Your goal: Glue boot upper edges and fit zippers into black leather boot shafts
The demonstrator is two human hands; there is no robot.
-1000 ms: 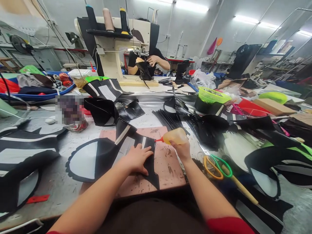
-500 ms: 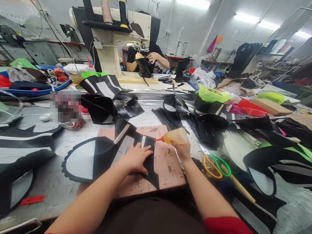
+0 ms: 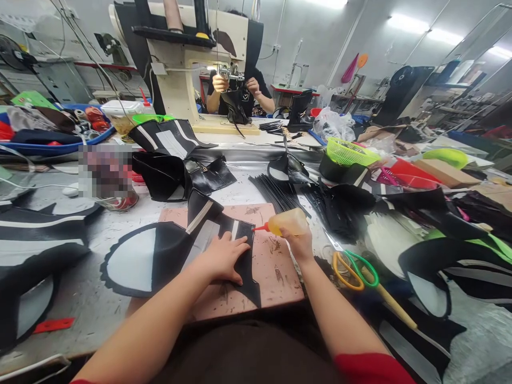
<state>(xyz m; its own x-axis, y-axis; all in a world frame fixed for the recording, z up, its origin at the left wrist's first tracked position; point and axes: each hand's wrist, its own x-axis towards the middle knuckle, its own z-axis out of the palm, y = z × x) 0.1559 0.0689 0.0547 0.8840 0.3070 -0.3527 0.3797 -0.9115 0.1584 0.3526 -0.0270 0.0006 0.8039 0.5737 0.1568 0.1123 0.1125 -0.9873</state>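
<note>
Spread flat, my left hand (image 3: 224, 256) presses on a black leather piece (image 3: 173, 246) with white strips and a pale rounded end. The piece lies across a pinkish board (image 3: 276, 266). My right hand (image 3: 299, 242) is wrapped round a squeeze bottle (image 3: 288, 221) of yellowish liquid, tilted to the left. Its red nozzle tip meets the right edge of the leather close to the upper corner. Whether any liquid is coming out is too small to see.
Scissors (image 3: 354, 269) with orange and green handles lie right of the board, near a wooden handle (image 3: 394, 306). Thin black strips (image 3: 276, 194) lie behind. Across the table a person (image 3: 256, 90) sits at a sewing machine (image 3: 172, 80). More leather pieces (image 3: 40, 229) lie left.
Both my hands and the bottle stay almost in place, the nozzle still at the leather's edge. Across the table, the other person's hands have risen and moved apart at the machine.
</note>
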